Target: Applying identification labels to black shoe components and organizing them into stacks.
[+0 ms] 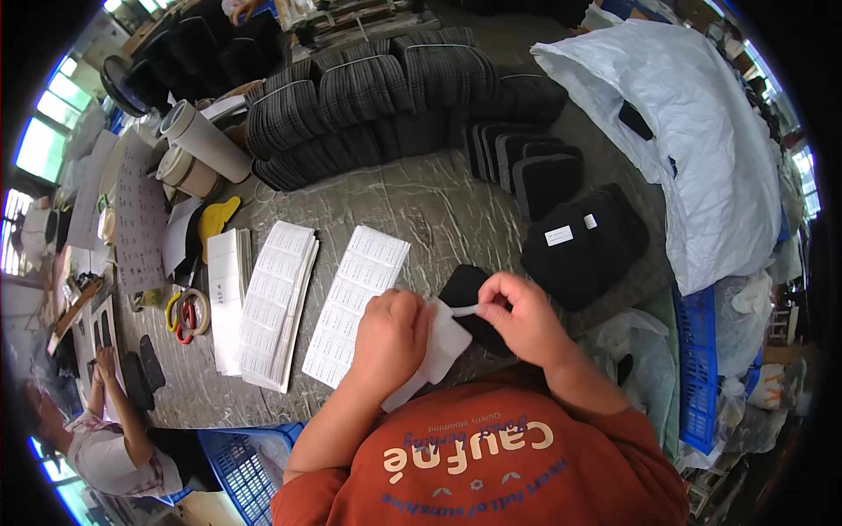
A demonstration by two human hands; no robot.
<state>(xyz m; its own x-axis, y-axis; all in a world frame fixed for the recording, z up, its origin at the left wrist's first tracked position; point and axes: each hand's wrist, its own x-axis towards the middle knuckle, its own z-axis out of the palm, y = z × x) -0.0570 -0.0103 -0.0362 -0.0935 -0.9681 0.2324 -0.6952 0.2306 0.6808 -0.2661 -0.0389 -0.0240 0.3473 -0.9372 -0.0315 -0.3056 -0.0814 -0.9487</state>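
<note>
My left hand (391, 331) is closed on a white label sheet (445, 340), whose lower end hangs down toward my shirt. Between thumb and fingers, my right hand (523, 317) pinches a small white label (464, 310); its other end meets the edge of the sheet. Beneath both hands lies a black fabric pad (467, 285), partly covered by them. Just beyond my right hand sits a stack of black pads (586, 259) with two white labels on its top piece. A printed label sheet (358, 298) rests on the table beside my left hand.
More label sheets (279, 294) are piled to the left, near scissors (186, 314) and a tape roll (200, 309). Bundled black pads (368, 83) line the far side. A white sack (675, 131) and blue crate (697, 373) stand right. Another person (123, 438) works at left.
</note>
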